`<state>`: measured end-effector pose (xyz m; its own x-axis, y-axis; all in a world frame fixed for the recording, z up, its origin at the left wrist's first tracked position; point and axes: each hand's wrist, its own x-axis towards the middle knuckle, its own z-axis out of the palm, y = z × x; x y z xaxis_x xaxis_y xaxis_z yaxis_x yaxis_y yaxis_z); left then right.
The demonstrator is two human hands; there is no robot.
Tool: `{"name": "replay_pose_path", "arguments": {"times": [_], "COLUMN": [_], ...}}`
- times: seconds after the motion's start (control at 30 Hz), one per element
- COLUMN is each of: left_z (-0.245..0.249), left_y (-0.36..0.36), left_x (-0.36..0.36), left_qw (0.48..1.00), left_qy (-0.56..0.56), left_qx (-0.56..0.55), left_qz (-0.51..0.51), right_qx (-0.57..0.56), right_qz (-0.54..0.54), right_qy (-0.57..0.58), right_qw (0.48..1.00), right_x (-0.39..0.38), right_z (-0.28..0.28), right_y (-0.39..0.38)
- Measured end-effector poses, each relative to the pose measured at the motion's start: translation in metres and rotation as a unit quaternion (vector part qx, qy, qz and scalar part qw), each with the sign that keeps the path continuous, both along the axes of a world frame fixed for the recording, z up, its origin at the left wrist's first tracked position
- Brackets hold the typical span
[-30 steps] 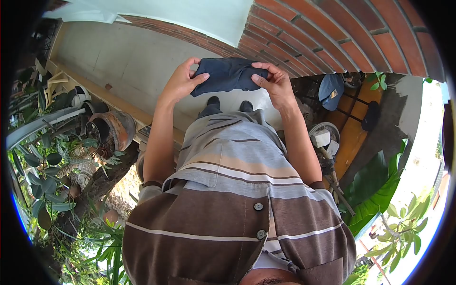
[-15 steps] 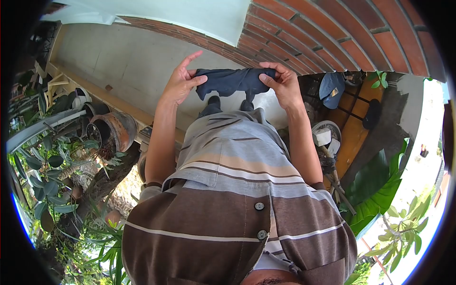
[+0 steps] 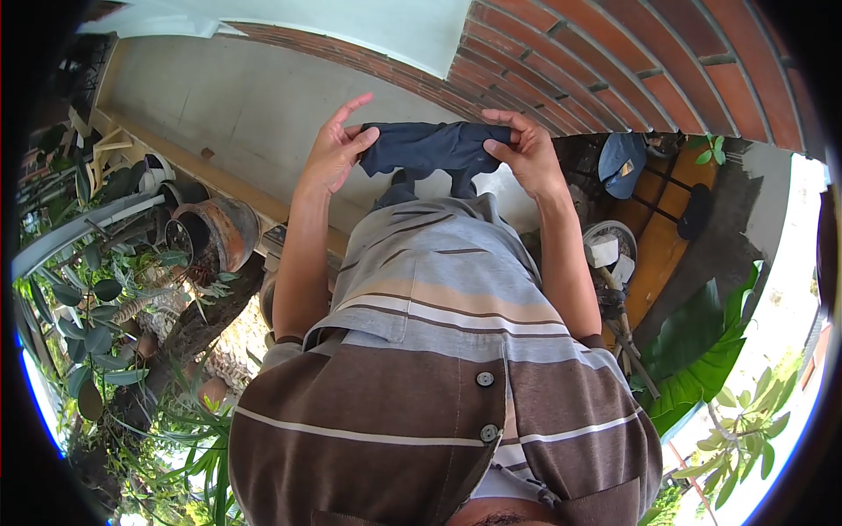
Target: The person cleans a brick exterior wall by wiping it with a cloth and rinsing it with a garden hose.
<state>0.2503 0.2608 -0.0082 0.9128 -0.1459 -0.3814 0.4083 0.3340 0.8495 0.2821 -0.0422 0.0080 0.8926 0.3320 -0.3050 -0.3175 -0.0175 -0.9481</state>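
A dark navy cloth (image 3: 434, 147) is stretched sideways between my two hands, out in front of my body and above my feet. It is bunched into a wide band with creases and an uneven lower edge; what kind of cloth it is I cannot make out. At its left end, my left hand (image 3: 333, 153) pinches the fabric between thumb and fingers, with the index finger raised away. The opposite end is gripped by my right hand (image 3: 531, 159), thumb on the near side and fingers partly hidden behind.
A red brick wall (image 3: 614, 70) runs along the front right. Clay pots (image 3: 232, 232) and leafy plants line the left side. To the right are a blue cap (image 3: 621, 167), a bucket with white blocks (image 3: 603, 252) and a large green leaf (image 3: 715, 373). Concrete floor (image 3: 237, 96) extends ahead.
The cloth looks a little flatter and more evenly spread between my hands, its lower edge slightly higher. Both hands keep their grip in nearly the same place.
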Motion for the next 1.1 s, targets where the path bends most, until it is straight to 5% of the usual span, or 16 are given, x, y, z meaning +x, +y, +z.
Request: {"name": "replay_pose_path", "arguments": {"times": [0.17, 0.57, 0.77, 1.1], "left_z": [0.011, -0.005, -0.01, -0.034], "left_y": [-0.007, 0.007, -0.007, -0.019], "left_x": [-0.005, -0.013, -0.017, -0.031], "left_qw": [0.999, 0.995, 0.991, 0.952], "left_qy": [-0.019, 0.043, 0.021, -0.092], "left_qx": [0.045, -0.061, 0.004, 0.196], "left_qz": [-0.013, 0.071, 0.129, 0.217], "right_qx": [0.013, 0.048, -0.033, 0.017], "right_qz": [0.028, 0.041, 0.067, -0.015], "right_qy": [-0.007, 0.025, 0.009, -0.006], "right_qw": [0.999, 0.998, 0.997, 1.0], "right_x": [0.002, 0.002, 0.0, -0.016], "right_z": [-0.002, 0.002, -0.015, -0.019], "right_y": [-0.003, -0.001, -0.003, 0.018]}}
